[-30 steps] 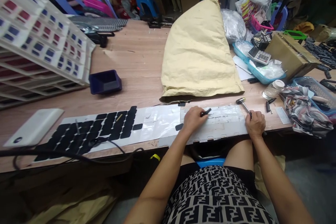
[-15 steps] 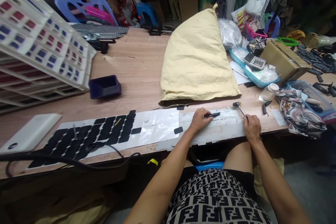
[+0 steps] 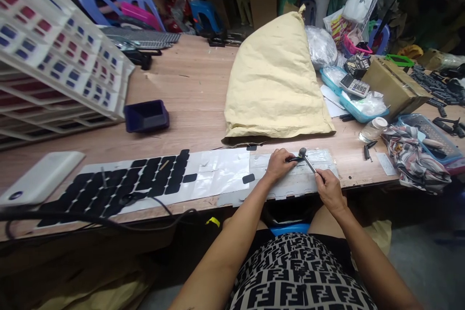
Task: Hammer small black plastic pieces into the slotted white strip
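Note:
My left hand (image 3: 280,164) is closed on a slim black part (image 3: 295,159), held low over a taped grey-white board (image 3: 319,181) at the table's front edge. In my right hand (image 3: 329,188) is a small hammer (image 3: 308,161), gripped by its metal handle. The hammer head is at the free end of the black part; whether they touch I cannot tell. Left of the board lies a white sheet (image 3: 218,174) with rows of black rounded pads (image 3: 145,174). One loose black pad (image 3: 248,178) lies where sheet and board meet.
A large cream sack (image 3: 276,82) stands behind my hands. To the right are a clear jar (image 3: 373,129), a patterned cloth (image 3: 410,160), a blue tray (image 3: 363,111) and a cardboard box (image 3: 395,85). At left are a purple bin (image 3: 147,117), a white crate (image 3: 72,58) and a black cable (image 3: 90,223).
My right hand has moved left with the hammer, bringing its head from the board's right side to the black part. My left hand has stayed nearly in place.

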Available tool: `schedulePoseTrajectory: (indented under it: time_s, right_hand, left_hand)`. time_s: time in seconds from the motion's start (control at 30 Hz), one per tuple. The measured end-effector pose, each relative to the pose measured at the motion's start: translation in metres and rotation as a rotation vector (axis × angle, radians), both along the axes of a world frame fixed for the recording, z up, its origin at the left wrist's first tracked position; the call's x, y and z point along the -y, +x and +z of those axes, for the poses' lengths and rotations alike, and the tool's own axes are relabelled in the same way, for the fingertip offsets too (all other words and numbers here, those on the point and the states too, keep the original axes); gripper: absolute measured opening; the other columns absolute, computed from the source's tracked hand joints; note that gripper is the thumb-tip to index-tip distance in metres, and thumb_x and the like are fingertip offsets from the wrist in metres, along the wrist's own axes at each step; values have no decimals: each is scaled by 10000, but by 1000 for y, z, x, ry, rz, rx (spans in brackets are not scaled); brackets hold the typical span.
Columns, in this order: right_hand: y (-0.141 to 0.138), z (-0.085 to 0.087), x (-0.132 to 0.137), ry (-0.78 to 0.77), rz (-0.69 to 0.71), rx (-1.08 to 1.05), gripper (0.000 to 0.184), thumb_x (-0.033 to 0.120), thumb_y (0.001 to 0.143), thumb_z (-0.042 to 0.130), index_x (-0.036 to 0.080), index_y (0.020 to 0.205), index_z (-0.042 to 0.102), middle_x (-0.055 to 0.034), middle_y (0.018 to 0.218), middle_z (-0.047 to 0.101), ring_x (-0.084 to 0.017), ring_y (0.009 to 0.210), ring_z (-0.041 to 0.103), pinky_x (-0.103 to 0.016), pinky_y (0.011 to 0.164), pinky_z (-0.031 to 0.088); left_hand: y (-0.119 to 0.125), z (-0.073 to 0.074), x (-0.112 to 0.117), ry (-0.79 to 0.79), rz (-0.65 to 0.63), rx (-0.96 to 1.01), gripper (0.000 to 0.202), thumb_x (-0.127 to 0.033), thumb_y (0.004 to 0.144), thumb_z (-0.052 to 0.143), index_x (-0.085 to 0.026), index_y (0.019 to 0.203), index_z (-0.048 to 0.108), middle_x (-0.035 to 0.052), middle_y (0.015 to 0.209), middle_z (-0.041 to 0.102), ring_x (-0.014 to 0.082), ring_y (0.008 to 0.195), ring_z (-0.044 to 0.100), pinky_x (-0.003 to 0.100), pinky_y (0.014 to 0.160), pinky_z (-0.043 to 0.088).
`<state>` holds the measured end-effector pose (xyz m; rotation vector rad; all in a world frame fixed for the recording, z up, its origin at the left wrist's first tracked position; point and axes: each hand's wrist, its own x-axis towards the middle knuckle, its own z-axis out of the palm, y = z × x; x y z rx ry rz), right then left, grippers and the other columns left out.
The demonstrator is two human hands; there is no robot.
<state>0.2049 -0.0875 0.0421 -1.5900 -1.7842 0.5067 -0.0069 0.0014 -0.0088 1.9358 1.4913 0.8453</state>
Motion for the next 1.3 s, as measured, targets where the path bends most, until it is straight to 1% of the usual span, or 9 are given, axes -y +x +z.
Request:
schedulePoseTrajectory:
  time_s: [0.3, 0.4, 0.7, 0.83, 0.93, 1.07, 1.17, 1.23, 1.3]
  right_hand:
    - [-13, 2, 4, 7, 71, 34, 271, 316, 973, 492, 202, 1069, 719, -74, 935, 693, -206, 883, 656, -328, 848, 522]
    - [-6, -3, -3, 5, 79, 87, 267, 312, 970, 492, 196, 1049, 719, -71, 915, 691, -203, 858, 646, -320, 822, 512]
    - [89, -23, -61, 188, -317, 562, 270, 253, 916, 503, 156, 1032, 727, -109, 923, 631, -235, 871, 505, -339, 794, 398]
    - [105, -33, -68, 233, -396, 625, 263, 270, 921, 508, 160, 1023, 724, -99, 914, 603, -228, 845, 465, -336, 765, 356]
    - [103, -36, -68, 246, -402, 651, 260, 273, 923, 507, 162, 1033, 715, -95, 923, 594, -228, 849, 462, -330, 751, 344]
    - [99, -35, -67, 227, -407, 708, 259, 265, 927, 506, 156, 1057, 702, -99, 960, 600, -231, 877, 474, -324, 745, 338]
    - [97, -34, -67, 203, -416, 738, 247, 264, 927, 513, 160, 1061, 692, -100, 978, 594, -233, 891, 476, -324, 741, 330]
    - [96, -34, -67, 193, -420, 740, 241, 264, 927, 519, 159, 1064, 688, -103, 987, 591, -235, 899, 475, -326, 743, 330]
    - [96, -34, -66, 193, -425, 738, 241, 264, 927, 523, 159, 1067, 688, -104, 991, 593, -234, 901, 475, -327, 745, 332]
  left_hand:
    - [0, 3, 0, -8, 3, 12, 92, -275, 803, 758, -214, 871, 769, 25, 839, 642, 202, 881, 550, 345, 850, 439]
    - [1, 4, 0, -18, 14, 21, 97, -278, 794, 764, -212, 866, 769, 28, 846, 651, 209, 898, 553, 340, 833, 441]
    - [3, 7, 1, -33, 16, 26, 116, -252, 794, 745, -215, 900, 774, 38, 864, 666, 225, 912, 558, 350, 825, 448]
    - [1, 13, -2, -31, 6, 38, 114, -266, 799, 746, -208, 894, 766, 43, 865, 660, 228, 921, 556, 360, 845, 449]
    - [-5, 24, 15, -81, -43, 193, 176, -319, 818, 732, -201, 946, 754, 41, 883, 651, 206, 880, 569, 342, 832, 461]
    - [-13, 33, 78, -324, -322, 463, 324, -478, 864, 689, -215, 1046, 739, 38, 960, 679, 177, 846, 596, 296, 784, 473]
    - [-10, 15, 127, -608, -527, 497, 377, -519, 832, 711, -200, 1030, 750, 25, 899, 707, 169, 812, 615, 274, 753, 476]
    - [-3, -10, 144, -713, -477, 445, 404, -516, 800, 720, -182, 1025, 751, 29, 896, 723, 188, 827, 637, 283, 759, 487]
    - [4, -38, 148, -770, -332, 329, 427, -505, 800, 698, -193, 1087, 740, 43, 980, 746, 228, 915, 670, 315, 820, 505]
